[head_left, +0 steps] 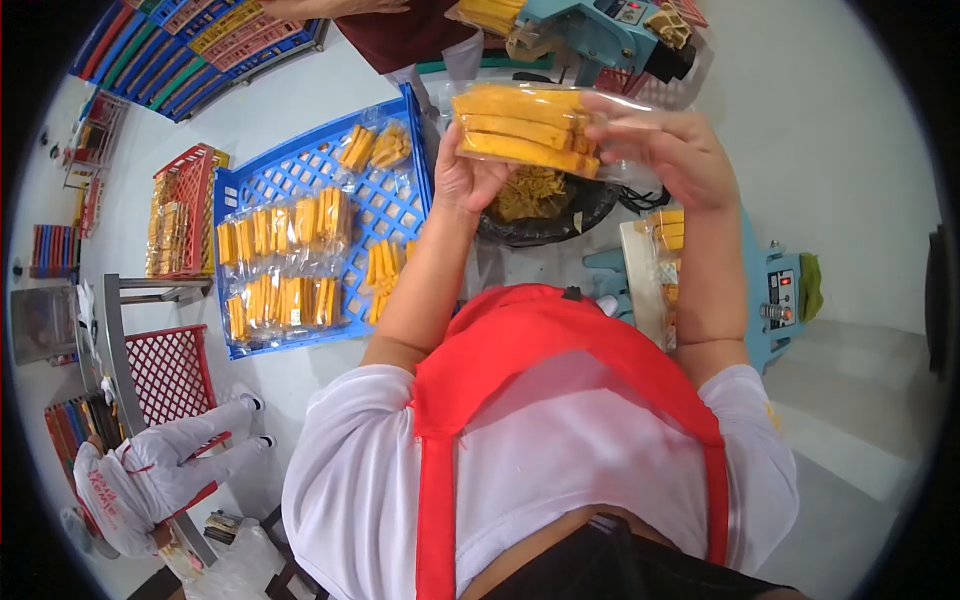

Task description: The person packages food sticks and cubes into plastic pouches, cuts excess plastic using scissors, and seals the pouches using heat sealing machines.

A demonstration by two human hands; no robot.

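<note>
A clear plastic bag of yellow sticks (520,130) is held up in front of me between both hands. My left hand (465,175) is closed around its left end, thumb side against the plastic. My right hand (675,150) grips the loose clear film at the right end. Below the bag stands a bin lined with black plastic (545,235), with yellow scraps (530,195) inside. To the left, a blue crate (375,205) holds several similar packs (285,305) in rows.
A light-blue machine (780,300) with a control panel stands at the right, more packs (668,232) beside it. Another such machine (590,35) is at the top, near a person in a dark top (405,35). A red crate (205,210) and another person (160,470) are on the left.
</note>
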